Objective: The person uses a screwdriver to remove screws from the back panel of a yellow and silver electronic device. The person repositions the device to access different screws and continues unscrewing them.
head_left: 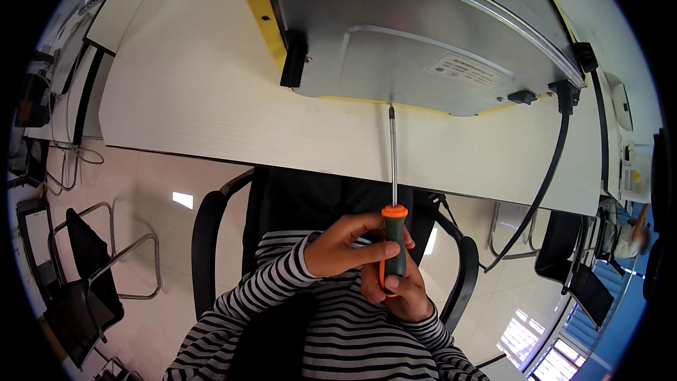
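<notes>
A screwdriver (393, 162) with a green and orange handle points away from me, its tip at the lower edge of a silver metal-cased appliance (395, 14) with yellow edging. Whether the tip sits on a screw is too small to tell. My left hand (344, 247) grips the upper handle, thumb across it. My right hand (405, 289) is closed round the handle's lower end. The appliance lies on a pale desk (176, 113), with a rocker switch (522, 97) and a plugged black cable (564, 123) at its right.
The cable hangs over the desk's front edge at right. I sit in a black armchair (208, 247). Chairs (84, 261) stand at left and others (560, 247) at right. Another person (627, 240) is partly visible at far right. Desks with equipment line both sides.
</notes>
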The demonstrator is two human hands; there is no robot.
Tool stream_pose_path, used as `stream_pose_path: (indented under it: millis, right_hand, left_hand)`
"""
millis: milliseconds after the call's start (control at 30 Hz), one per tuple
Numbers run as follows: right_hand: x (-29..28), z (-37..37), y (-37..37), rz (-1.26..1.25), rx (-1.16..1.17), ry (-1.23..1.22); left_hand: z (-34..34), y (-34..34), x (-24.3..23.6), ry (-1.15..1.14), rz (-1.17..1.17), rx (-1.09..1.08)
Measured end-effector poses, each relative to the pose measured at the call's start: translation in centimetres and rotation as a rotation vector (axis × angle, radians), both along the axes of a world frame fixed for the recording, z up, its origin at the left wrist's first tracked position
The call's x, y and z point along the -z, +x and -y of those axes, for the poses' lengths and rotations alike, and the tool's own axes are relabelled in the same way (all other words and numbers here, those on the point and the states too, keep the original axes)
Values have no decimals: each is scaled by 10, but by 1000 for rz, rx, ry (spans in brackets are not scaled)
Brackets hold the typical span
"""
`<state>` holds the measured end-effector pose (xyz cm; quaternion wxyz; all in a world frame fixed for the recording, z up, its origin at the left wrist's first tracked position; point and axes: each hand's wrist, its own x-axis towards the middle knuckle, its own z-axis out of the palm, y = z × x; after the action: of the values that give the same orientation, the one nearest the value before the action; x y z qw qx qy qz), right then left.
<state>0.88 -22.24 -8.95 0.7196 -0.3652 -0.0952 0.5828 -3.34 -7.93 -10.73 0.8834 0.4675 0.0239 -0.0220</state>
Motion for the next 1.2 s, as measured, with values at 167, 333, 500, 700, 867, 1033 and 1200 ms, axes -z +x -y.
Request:
stream_pose_path:
  millis: [167, 333, 500, 700, 867, 1033, 1200]
  right_hand:
    - [-3, -4, 1, 2, 15, -8]
    - [-1, -3, 1, 2, 13, 7]
    - [0, -4, 0, -10, 14, 11]
    - [5, -3, 1, 0, -22, 45]
    - [2, -3, 1, -18, -18, 35]
    - [2, -3, 1, -29, -11, 45]
    - [4, -2, 1, -42, -15, 44]
  left_hand:
    - [-2, 1, -1, 3, -19, 15]
    - [-1, 1, -2, -32, -36, 9]
    - [-1, 1, 0, -56, -45, 12]
    - [-2, 1, 1, -38, -32, 9]
    - [-1, 1, 2, -46, -22, 9]
    - [-1, 0, 3, -38, -13, 10]
    - [-1, 0, 2, -42, -22, 10]
